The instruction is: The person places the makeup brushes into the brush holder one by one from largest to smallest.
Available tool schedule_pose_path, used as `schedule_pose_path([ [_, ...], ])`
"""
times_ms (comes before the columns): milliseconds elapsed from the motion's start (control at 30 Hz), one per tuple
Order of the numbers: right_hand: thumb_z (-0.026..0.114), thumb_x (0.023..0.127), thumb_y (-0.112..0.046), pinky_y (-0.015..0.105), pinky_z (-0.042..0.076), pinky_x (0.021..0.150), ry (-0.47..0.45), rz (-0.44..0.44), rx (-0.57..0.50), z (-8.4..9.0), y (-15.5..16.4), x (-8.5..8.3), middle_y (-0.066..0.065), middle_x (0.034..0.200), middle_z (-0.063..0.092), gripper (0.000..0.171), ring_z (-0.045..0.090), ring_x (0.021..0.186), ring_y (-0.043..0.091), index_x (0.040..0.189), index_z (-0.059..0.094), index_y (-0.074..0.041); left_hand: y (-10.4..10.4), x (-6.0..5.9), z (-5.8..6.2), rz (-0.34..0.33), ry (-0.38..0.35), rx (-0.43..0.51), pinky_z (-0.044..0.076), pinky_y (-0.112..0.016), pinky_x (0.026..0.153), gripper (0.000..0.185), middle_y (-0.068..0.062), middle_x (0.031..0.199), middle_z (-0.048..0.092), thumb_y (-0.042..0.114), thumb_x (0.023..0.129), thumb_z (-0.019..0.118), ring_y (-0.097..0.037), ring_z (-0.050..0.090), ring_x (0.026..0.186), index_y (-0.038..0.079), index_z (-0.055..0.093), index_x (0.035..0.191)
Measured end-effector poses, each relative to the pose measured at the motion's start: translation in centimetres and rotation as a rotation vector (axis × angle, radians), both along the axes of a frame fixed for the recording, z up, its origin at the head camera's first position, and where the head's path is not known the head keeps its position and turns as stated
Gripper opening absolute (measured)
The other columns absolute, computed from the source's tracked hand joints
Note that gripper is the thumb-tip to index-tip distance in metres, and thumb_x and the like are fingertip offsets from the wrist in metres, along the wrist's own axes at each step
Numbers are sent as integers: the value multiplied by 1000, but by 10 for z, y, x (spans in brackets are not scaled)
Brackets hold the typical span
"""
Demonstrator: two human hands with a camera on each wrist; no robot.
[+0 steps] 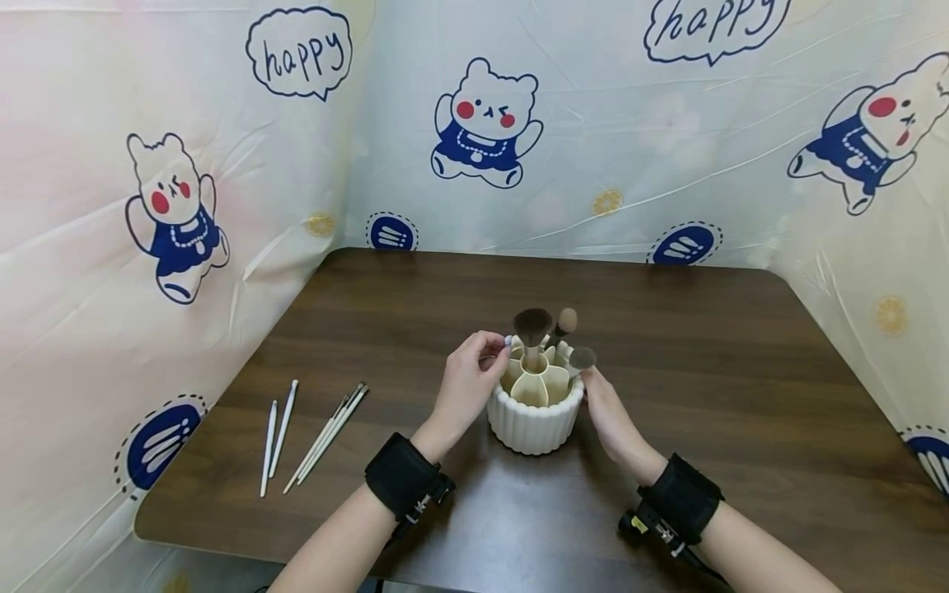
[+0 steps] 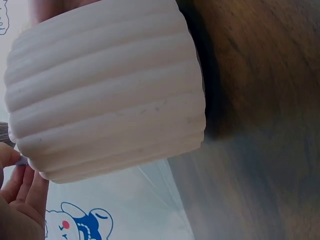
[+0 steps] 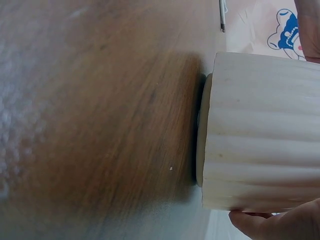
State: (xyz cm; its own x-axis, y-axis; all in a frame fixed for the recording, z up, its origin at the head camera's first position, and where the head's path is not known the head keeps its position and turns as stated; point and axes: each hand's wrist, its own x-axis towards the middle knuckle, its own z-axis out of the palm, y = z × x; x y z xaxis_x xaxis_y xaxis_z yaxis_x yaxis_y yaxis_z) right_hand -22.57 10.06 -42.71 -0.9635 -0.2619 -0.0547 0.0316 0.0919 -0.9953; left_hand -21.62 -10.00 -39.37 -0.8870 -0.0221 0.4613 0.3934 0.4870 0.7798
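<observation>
A white ribbed brush holder [image 1: 535, 424] with petal-shaped compartments stands upright on the table between both hands. In it are a large fluffy makeup brush [image 1: 533, 324], a rounded brush [image 1: 567, 319] at the back and another brush [image 1: 582, 357] leaning right. At the holder's left rim, my left hand [image 1: 472, 369] pinches a small thing with a pale bluish tip [image 2: 21, 160]; its full shape is hidden. My right hand [image 1: 614, 420] grips the holder's right side, thumb against the ribs in the right wrist view, its other fingers mostly hidden.
On the left of the brown table [image 1: 667, 354] lie two slim white sticks [image 1: 280, 432] and, to their right, a bundle of thin pale brushes [image 1: 326, 438] with dark ends. A printed curtain [image 1: 578, 148] encloses the table at the back and sides.
</observation>
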Motion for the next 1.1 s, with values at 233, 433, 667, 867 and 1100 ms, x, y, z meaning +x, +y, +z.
schedule_pose_path([
  [233, 20, 105, -42, 44, 26, 113, 3, -3, -5, 1, -3, -1, 16, 153, 29, 60, 29, 136, 24, 148, 26, -1, -3, 1, 1, -10, 27, -79, 57, -28, 76, 13, -9, 97, 68, 9, 92, 61, -18, 67, 89, 4, 62, 104],
  [433, 20, 105, -39, 45, 24, 114, -2, -4, -2, 0, -3, -2, 16, 153, 28, 58, 28, 137, 24, 147, 26, 0, -4, 1, 1, -27, 42, -103, 57, -27, 75, 12, -11, 97, 67, 7, 91, 61, -19, 67, 88, 0, 65, 100],
  [667, 26, 100, -55, 44, 27, 113, 56, 16, -9, -1, -2, 1, 20, 154, 25, 73, 26, 139, 24, 149, 25, 0, -5, 2, 6, -36, 19, -138, 56, -28, 74, 9, -10, 94, 65, 4, 89, 61, -19, 65, 85, 2, 65, 97],
  [867, 24, 102, -49, 48, 22, 115, 22, 27, -22, -1, -1, 1, 18, 156, 22, 67, 22, 141, 27, 149, 23, -1, -6, 4, 7, -48, 7, -135, 56, -27, 75, 11, -11, 95, 65, 4, 89, 63, -19, 66, 87, 2, 66, 99],
  [1100, 20, 105, -37, 44, 24, 114, -24, 4, 0, 3, -1, 2, 14, 154, 26, 55, 26, 139, 23, 148, 26, -2, -11, 5, 7, -63, 46, -142, 57, -28, 75, 15, -11, 95, 66, 1, 86, 64, -21, 67, 89, 0, 66, 101],
])
